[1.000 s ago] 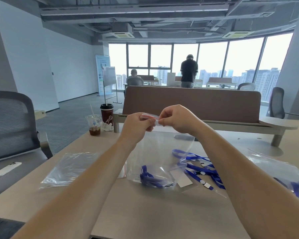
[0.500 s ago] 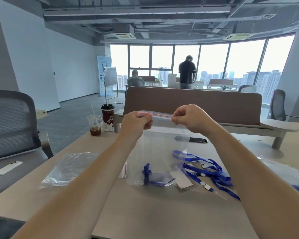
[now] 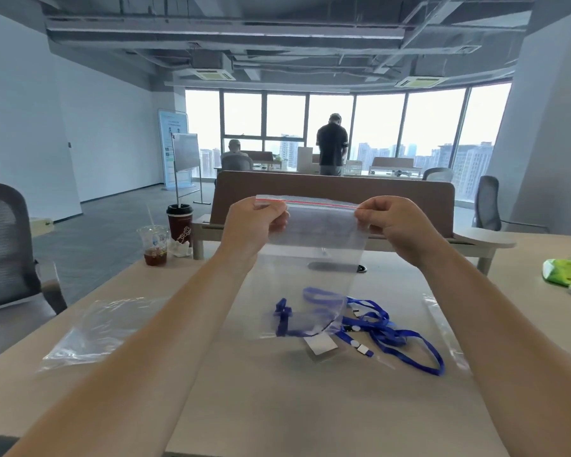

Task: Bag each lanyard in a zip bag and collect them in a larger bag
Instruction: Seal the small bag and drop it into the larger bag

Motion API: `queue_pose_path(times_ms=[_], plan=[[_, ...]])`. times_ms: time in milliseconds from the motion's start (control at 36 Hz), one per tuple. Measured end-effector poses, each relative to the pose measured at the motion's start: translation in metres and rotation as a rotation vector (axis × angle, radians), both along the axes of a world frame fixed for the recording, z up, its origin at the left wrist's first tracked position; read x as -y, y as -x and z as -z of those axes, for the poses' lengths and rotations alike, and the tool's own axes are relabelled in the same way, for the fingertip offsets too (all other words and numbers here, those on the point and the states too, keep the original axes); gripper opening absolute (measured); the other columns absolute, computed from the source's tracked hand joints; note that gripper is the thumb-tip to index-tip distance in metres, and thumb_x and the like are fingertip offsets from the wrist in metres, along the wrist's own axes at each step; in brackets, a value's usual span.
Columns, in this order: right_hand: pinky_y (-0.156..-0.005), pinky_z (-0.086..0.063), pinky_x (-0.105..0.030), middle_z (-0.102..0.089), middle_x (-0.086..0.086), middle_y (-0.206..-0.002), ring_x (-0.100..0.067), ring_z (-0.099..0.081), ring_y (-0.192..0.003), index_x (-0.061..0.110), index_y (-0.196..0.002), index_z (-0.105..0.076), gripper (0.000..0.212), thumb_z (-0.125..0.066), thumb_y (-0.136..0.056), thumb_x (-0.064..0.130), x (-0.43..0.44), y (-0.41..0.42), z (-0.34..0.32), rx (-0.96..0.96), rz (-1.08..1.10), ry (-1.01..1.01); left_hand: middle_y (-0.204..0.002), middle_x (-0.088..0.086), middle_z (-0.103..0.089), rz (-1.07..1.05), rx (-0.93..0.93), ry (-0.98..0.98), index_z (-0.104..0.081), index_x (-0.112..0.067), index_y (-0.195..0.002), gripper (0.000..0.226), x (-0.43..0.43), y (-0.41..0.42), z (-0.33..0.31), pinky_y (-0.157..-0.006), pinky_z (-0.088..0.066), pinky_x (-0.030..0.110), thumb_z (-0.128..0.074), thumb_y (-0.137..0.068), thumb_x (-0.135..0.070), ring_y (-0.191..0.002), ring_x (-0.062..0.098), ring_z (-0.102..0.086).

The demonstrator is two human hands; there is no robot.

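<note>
Here both hands, left [image 3: 251, 225] and right [image 3: 394, 224], pinch the zip bag's [image 3: 314, 258] top corners; a lanyard [image 3: 297, 319] sits inside.

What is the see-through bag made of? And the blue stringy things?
The zip bag looks like thin, glossy clear plastic: the desk shows through it and it sags. The lanyards look like flat fabric ribbon, matte blue and floppy; the weave is too small to see.
</note>
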State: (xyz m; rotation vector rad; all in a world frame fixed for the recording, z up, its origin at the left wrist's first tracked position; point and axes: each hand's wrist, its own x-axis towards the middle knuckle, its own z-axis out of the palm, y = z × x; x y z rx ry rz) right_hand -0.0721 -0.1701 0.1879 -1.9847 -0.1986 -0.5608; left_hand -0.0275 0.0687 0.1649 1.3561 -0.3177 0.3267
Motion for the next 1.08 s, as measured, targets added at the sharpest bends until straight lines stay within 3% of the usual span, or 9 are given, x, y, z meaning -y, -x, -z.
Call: queue_pose_path(times_ms=[56, 167, 500, 639, 778, 861, 944, 1028, 1083], plan=[[-0.068, -0.055, -0.019, -0.068, -0.006, -0.079, -0.009, -0.062, -0.065, 0.002, -0.095, -0.072, 0.011, -0.068, -0.092, 0.011, 0.008, 0.01, -0.005, 0.021, 0.022, -0.068, -0.065, 0.006, -0.07, 0.029, 0.007, 0.024, -0.071, -0.004, -0.079, 0.011, 0.013, 0.005, -0.004, -0.061, -0.054, 0.029, -0.069, -0.089, -0.006, -0.059, 0.015, -0.063], [-0.075, -0.053, -0.038, -0.064, -0.006, -0.072, -0.021, -0.057, -0.072, 0.009, -0.078, -0.072, 0.011, -0.072, -0.089, 0.013, 0.031, 0.029, -0.014, 0.009, 0.035, -0.251, -0.066, 0.01, -0.067, 0.141, -0.03, 0.149, -0.07, -0.002, -0.079, 0.01, 0.043, 0.018, -0.014, -0.058, -0.054, 0.029, -0.069, -0.089, -0.003, -0.058, 0.018, -0.06], [-0.065, -0.051, -0.018, -0.064, -0.003, -0.078, -0.011, -0.061, -0.073, 0.01, -0.086, -0.069, 0.007, -0.067, -0.092, 0.009, 0.119, 0.101, -0.012, -0.016, 0.165, -0.376, -0.065, 0.005, -0.07, 0.38, -0.038, 0.102, -0.07, -0.001, -0.077, 0.026, 0.138, 0.047, -0.006, -0.063, -0.056, 0.029, -0.055, -0.099, -0.004, -0.059, 0.016, -0.062], [-0.072, -0.044, -0.025, -0.066, 0.0, -0.067, -0.008, -0.058, -0.065, 0.016, -0.073, -0.069, 0.016, -0.072, -0.089, 0.013, 0.159, 0.122, -0.003, 0.038, 0.344, -0.289, -0.079, 0.014, -0.071, 0.52, -0.06, 0.085, -0.068, 0.006, -0.088, 0.025, 0.178, 0.056, 0.001, -0.071, -0.056, 0.035, -0.051, -0.101, -0.007, -0.066, 0.022, -0.065], [-0.059, -0.034, -0.022, -0.053, 0.023, -0.046, 0.004, -0.045, -0.045, 0.017, -0.069, -0.073, 0.023, -0.074, -0.087, 0.03, 0.194, 0.144, 0.0, 0.086, 0.58, -0.121, -0.091, 0.017, -0.074, 0.5, 0.0, -0.125, -0.07, 0.01, -0.096, 0.037, 0.216, 0.061, 0.002, -0.073, -0.056, 0.033, -0.044, -0.105, -0.015, -0.069, 0.019, -0.063], [-0.046, -0.032, -0.023, -0.052, 0.016, -0.042, -0.006, -0.036, -0.041, 0.017, -0.071, -0.074, 0.024, -0.072, -0.089, 0.033, 0.214, 0.155, -0.001, 0.092, 0.654, -0.035, -0.086, 0.011, -0.074, 0.389, 0.112, -0.349, -0.073, 0.004, -0.088, 0.042, 0.238, 0.058, 0.004, -0.068, -0.046, 0.027, -0.045, -0.104, -0.022, -0.062, 0.008, -0.054], [-0.042, -0.031, -0.023, -0.071, 0.01, -0.06, -0.011, -0.034, -0.041, 0.019, -0.07, -0.067, 0.023, -0.069, -0.09, 0.03, 0.234, 0.155, -0.001, 0.104, 0.681, -0.028, -0.069, -0.001, -0.065, 0.31, 0.178, -0.496, -0.073, -0.008, -0.079, 0.041, 0.258, 0.052, 0.003, -0.067, -0.043, 0.026, -0.048, -0.103, -0.03, -0.059, 0.005, -0.054], [-0.035, -0.026, -0.019, -0.074, 0.0, -0.064, -0.012, -0.028, -0.032, 0.017, -0.077, -0.059, 0.02, -0.065, -0.093, 0.027, 0.253, 0.146, 0.003, 0.102, 0.693, -0.108, -0.064, 0.001, -0.067, 0.29, 0.198, -0.546, -0.069, -0.015, -0.071, 0.042, 0.28, 0.046, 0.003, -0.06, -0.043, 0.025, -0.051, -0.102, -0.038, -0.063, 0.011, -0.059], [-0.036, -0.029, -0.019, -0.073, 0.001, -0.062, -0.011, -0.034, -0.029, 0.016, -0.084, -0.058, 0.017, -0.063, -0.095, 0.028, 0.267, 0.137, 0.007, 0.096, 0.726, -0.11, -0.066, 0.006, -0.07, 0.315, 0.144, -0.483, -0.069, -0.013, -0.073, 0.04, 0.297, 0.043, 0.002, -0.05, -0.04, 0.022, -0.054, -0.101, -0.037, -0.052, 0.01, -0.057]])
